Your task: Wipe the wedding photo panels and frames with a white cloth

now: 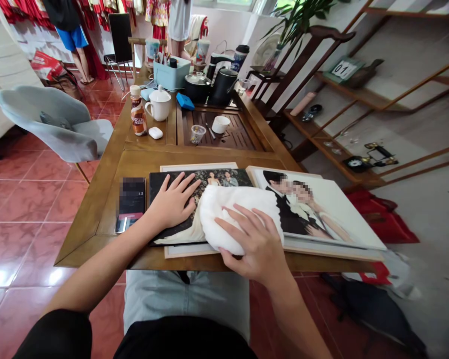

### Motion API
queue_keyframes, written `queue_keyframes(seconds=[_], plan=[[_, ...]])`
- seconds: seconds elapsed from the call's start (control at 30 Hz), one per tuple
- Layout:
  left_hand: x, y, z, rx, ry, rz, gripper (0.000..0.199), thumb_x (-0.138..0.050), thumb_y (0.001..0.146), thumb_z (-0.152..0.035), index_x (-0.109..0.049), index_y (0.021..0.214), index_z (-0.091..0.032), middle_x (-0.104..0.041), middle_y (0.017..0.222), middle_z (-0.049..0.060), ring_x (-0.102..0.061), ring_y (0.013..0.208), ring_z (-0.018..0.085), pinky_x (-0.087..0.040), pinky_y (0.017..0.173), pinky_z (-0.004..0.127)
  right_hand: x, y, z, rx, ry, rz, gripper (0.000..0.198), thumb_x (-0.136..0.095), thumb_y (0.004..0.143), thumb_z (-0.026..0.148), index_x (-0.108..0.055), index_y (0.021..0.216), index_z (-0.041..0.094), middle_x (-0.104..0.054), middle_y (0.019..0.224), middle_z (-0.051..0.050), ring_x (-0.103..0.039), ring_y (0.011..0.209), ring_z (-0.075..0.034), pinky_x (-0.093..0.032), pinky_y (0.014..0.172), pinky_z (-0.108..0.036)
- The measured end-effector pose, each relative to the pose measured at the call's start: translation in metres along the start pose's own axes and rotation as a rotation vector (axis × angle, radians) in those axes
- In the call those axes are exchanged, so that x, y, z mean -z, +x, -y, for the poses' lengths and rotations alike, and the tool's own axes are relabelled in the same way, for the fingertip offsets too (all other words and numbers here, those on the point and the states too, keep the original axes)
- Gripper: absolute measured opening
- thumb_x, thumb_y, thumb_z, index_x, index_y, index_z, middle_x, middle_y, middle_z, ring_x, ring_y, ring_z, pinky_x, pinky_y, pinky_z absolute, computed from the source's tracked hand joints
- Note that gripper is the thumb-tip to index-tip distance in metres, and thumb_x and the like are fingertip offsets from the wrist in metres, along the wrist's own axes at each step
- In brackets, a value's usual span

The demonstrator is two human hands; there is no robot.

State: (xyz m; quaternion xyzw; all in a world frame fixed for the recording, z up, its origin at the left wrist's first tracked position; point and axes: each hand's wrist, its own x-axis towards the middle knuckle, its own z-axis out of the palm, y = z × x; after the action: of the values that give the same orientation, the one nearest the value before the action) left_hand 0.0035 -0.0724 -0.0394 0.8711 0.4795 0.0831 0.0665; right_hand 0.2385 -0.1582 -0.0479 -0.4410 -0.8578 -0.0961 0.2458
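My left hand (176, 199) lies flat with spread fingers on a dark wedding photo panel (164, 229). In my right hand (252, 239) is a wad of white cloth (213, 209), pressed onto the right part of that panel and covering much of its picture. Fingers curve over the cloth from above. Beneath the panel, a pale wooden frame (187, 251) shows along the near and far edges. To the right, a second wedding photo panel (344, 214) with a white background rests on another light frame.
A phone (130, 204) lies left of the panels. Farther back on the wooden table (142, 157) stand a coffee bottle (137, 112), a lidded white mug (159, 103), an earbud case (155, 132), a white cup (220, 124) and a kettle (224, 85). A grey chair (56, 119) is left; shelves are right.
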Motion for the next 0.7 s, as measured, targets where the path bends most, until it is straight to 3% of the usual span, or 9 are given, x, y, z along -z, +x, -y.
queue_keyframes(seconds=[0.2, 0.4, 0.6, 0.7], plan=[[0.0, 0.0002, -0.0004, 0.007, 0.005, 0.005, 0.057, -0.035, 0.104, -0.033, -0.039, 0.159, -0.022, -0.031, 0.168, 0.006, -0.025, 0.157, 0.03, -0.018, 0.127, 0.06, -0.0003, -0.0001, -0.0045, -0.07, -0.079, -0.025, 0.037, -0.058, 0.091, 0.036, -0.068, 0.124, 0.022, -0.07, 0.129, -0.014, -0.062, 0.125, -0.035, -0.039, 0.108, -0.054], [0.0015, -0.0003, -0.0008, 0.004, 0.0, 0.009, 0.057, -0.036, 0.103, -0.032, -0.039, 0.159, -0.021, -0.031, 0.168, 0.006, -0.025, 0.157, 0.03, -0.017, 0.127, 0.06, 0.0001, -0.001, 0.0014, 0.014, 0.02, 0.0, 0.04, -0.06, 0.087, 0.037, -0.068, 0.124, 0.024, -0.069, 0.133, -0.012, -0.06, 0.129, -0.035, -0.038, 0.11, -0.055], [0.001, -0.0002, -0.0007, 0.005, -0.004, 0.001, 0.056, -0.036, 0.104, -0.032, -0.04, 0.159, -0.021, -0.032, 0.168, 0.006, -0.026, 0.157, 0.03, -0.017, 0.127, 0.061, -0.0024, 0.0007, -0.0041, -0.072, -0.057, -0.034, 0.036, -0.06, 0.09, 0.035, -0.07, 0.122, 0.021, -0.07, 0.129, -0.014, -0.062, 0.125, -0.036, -0.039, 0.108, -0.055], [0.0016, 0.0001, -0.0007, 0.002, -0.002, 0.011, 0.057, -0.036, 0.103, -0.032, -0.039, 0.159, -0.02, -0.031, 0.168, 0.006, -0.025, 0.157, 0.03, -0.017, 0.127, 0.06, -0.0022, 0.0001, 0.0005, -0.03, -0.026, -0.024, 0.039, -0.06, 0.089, 0.036, -0.069, 0.123, 0.021, -0.069, 0.131, -0.015, -0.061, 0.127, -0.037, -0.038, 0.108, -0.056]])
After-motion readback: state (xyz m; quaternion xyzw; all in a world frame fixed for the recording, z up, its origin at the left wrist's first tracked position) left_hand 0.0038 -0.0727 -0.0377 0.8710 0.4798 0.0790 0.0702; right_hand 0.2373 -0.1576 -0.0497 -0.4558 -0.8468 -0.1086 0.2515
